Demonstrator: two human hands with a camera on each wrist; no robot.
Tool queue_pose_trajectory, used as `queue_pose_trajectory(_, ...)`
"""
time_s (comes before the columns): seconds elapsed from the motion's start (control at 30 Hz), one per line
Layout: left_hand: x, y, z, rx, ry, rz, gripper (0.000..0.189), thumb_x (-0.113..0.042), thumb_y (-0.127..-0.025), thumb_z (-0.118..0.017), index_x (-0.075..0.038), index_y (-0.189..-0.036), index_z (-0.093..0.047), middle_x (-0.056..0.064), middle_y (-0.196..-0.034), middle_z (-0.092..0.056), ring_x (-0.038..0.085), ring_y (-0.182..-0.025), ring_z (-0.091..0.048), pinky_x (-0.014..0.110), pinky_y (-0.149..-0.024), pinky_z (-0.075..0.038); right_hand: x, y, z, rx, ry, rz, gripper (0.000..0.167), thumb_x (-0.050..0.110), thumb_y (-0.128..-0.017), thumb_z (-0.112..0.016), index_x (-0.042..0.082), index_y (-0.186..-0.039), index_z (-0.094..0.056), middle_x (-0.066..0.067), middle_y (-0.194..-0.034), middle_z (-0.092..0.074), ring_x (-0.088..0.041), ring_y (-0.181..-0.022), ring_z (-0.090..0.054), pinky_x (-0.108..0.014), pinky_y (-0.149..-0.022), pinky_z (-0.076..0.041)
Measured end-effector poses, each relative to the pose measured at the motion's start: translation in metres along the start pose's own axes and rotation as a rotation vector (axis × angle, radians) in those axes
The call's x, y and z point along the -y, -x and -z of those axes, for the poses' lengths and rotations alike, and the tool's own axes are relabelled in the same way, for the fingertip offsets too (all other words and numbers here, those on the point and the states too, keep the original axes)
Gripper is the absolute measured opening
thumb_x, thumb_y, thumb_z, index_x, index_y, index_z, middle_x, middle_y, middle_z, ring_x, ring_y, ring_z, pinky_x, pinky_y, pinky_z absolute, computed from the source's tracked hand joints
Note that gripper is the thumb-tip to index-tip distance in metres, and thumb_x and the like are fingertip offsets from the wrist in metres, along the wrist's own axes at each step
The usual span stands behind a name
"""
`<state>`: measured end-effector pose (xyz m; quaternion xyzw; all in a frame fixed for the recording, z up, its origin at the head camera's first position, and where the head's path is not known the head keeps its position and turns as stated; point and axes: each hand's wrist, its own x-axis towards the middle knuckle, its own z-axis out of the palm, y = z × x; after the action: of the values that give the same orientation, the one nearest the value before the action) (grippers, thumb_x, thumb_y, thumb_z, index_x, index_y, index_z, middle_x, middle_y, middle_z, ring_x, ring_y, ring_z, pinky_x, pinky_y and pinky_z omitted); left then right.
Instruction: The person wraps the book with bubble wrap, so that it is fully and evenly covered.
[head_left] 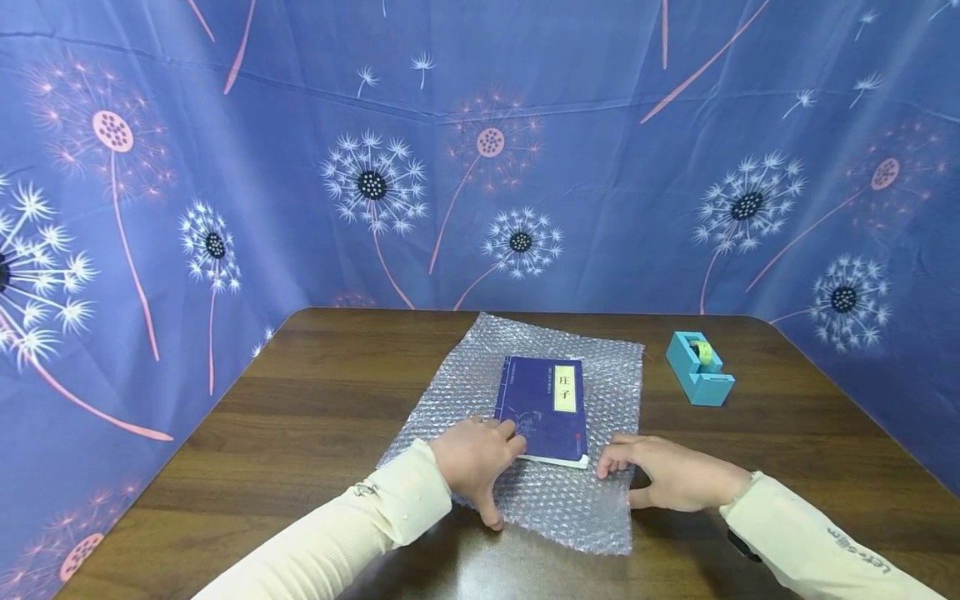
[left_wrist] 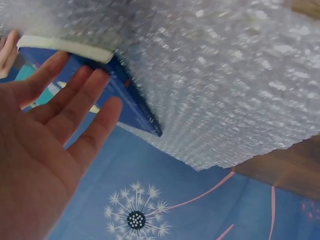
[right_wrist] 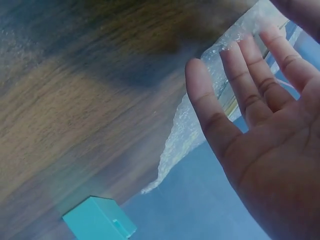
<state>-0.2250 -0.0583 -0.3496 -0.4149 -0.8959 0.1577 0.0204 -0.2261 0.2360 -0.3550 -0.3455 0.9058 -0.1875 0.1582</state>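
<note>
A thin blue book [head_left: 534, 400] with a pale yellow title label lies face up on a sheet of bubble wrap [head_left: 555, 510]. At the book's lower left corner is my left hand [head_left: 474, 460]. In the left wrist view its fingers [left_wrist: 82, 95] reach across the cover, loosely extended, without gripping the book. My right hand [head_left: 678, 473] is at the wrap's right edge, just right of the book. The right wrist view shows its fingers [right_wrist: 245, 82] relaxed and slightly bent, with the fingertips at the edge of the wrap. Nothing is pinched in that hand.
A turquoise tape dispenser [head_left: 708, 389] with a yellow-green roll of tape [head_left: 702, 352] stands at the back right of the wooden table [head_left: 322, 375]. Blue dandelion-print cloth [head_left: 600, 167] hangs behind the table and along its sides.
</note>
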Motion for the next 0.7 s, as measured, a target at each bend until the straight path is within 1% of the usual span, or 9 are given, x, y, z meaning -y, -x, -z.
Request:
queue_pose_trajectory(0.1, 0.001, -0.001, 0.002, 0.012, 0.052, 0.014, 0.078, -0.062, -0.06, -0.09, -0.018, -0.119, -0.063, -0.005, -0.103, -0.06, 0.009, -0.093, -0.063, 0.026, -0.086, -0.055, -0.002, -0.001, 0.001, -0.017, -0.027, 0.049, 0.024, 0.01, -0.089, -0.077, 0.023, -0.108, -0.068, 0.013, -0.108, -0.059, -0.011, -0.099, -0.059, -0.038, -0.086, -0.055)
queue_pose_trajectory(0.2, 0.004, -0.003, 0.005, 0.061, 0.144, 0.034, 0.072, -0.053, -0.067, -0.089, -0.018, -0.125, -0.065, -0.003, -0.111, -0.062, 0.011, -0.099, -0.064, 0.027, -0.09, -0.054, -0.003, -0.003, 0.003, -0.036, -0.069, 0.059, 0.014, 0.022, -0.095, -0.073, 0.019, -0.108, -0.07, 0.014, -0.101, -0.061, -0.006, -0.09, -0.057, -0.032, -0.078, -0.054)
queue_pose_trajectory(0.33, 0.011, -0.006, 0.007, 0.119, 0.294, 0.068, 0.061, -0.043, -0.076, -0.084, -0.02, -0.129, -0.066, -0.003, -0.12, -0.062, 0.014, -0.109, -0.064, 0.031, -0.094, -0.053, -0.005, -0.01, 0.005, -0.075, -0.106, 0.002, 0.028, 0.043, -0.098, -0.066, 0.015, -0.099, -0.071, 0.015, -0.074, -0.051, -0.001, -0.066, -0.044, -0.024, -0.058, -0.042)
queue_pose_trajectory(0.37, 0.014, -0.007, 0.008, 0.127, 0.337, 0.076, 0.058, -0.041, -0.078, -0.082, -0.02, -0.13, -0.066, -0.002, -0.123, -0.062, 0.015, -0.111, -0.064, 0.031, -0.095, -0.053, -0.005, -0.011, 0.005, -0.085, -0.115, -0.012, 0.03, 0.045, -0.099, -0.065, 0.015, -0.098, -0.072, 0.014, -0.07, -0.047, -0.001, -0.063, -0.041, -0.023, -0.056, -0.039)
queue_pose_trajectory(0.47, 0.021, -0.009, 0.006, 0.123, 0.465, 0.078, 0.052, -0.041, -0.086, -0.078, -0.018, -0.131, -0.067, 0.002, -0.13, -0.063, 0.019, -0.121, -0.061, 0.032, -0.103, -0.048, -0.006, -0.016, 0.006, -0.116, -0.136, -0.023, 0.032, 0.043, -0.101, -0.062, 0.013, -0.095, -0.072, 0.013, -0.069, -0.048, -0.001, -0.059, -0.038, -0.022, -0.055, -0.038)
queue_pose_trajectory(0.53, 0.026, -0.01, 0.005, 0.101, 0.537, 0.064, 0.05, -0.041, -0.09, -0.075, -0.015, -0.132, -0.067, 0.004, -0.127, -0.066, 0.019, -0.118, -0.062, 0.03, -0.103, -0.048, -0.007, -0.018, 0.007, -0.13, -0.158, -0.036, 0.032, 0.041, -0.101, -0.062, 0.011, -0.095, -0.071, 0.012, -0.068, -0.046, -0.002, -0.057, -0.035, -0.022, -0.054, -0.036)
queue_pose_trajectory(0.6, 0.03, -0.013, 0.003, 0.065, 0.593, 0.046, 0.047, -0.037, -0.093, -0.074, -0.01, -0.13, -0.067, 0.005, -0.113, -0.07, 0.016, -0.106, -0.064, 0.029, -0.097, -0.05, -0.007, -0.02, 0.007, -0.144, -0.173, -0.055, 0.031, 0.04, -0.102, -0.061, 0.011, -0.093, -0.07, 0.011, -0.067, -0.044, -0.003, -0.057, -0.032, -0.022, -0.053, -0.034)
queue_pose_trajectory(0.67, 0.033, -0.015, 0.001, 0.034, 0.604, 0.041, 0.039, -0.034, -0.094, -0.073, -0.006, -0.122, -0.068, 0.006, -0.096, -0.069, 0.016, -0.09, -0.063, 0.029, -0.085, -0.052, -0.007, -0.022, 0.008, -0.166, -0.18, -0.069, 0.032, 0.039, -0.102, -0.061, 0.012, -0.085, -0.064, 0.009, -0.064, -0.034, -0.004, -0.055, -0.027, -0.023, -0.05, -0.029)
queue_pose_trajectory(0.7, 0.034, -0.016, 0.0, 0.02, 0.595, 0.047, 0.039, -0.033, -0.094, -0.074, -0.006, -0.121, -0.068, 0.005, -0.092, -0.067, 0.016, -0.087, -0.062, 0.03, -0.083, -0.052, -0.007, -0.023, 0.007, -0.178, -0.183, -0.075, 0.032, 0.038, -0.102, -0.061, 0.013, -0.083, -0.062, 0.009, -0.063, -0.034, -0.004, -0.055, -0.027, -0.023, -0.05, -0.029)
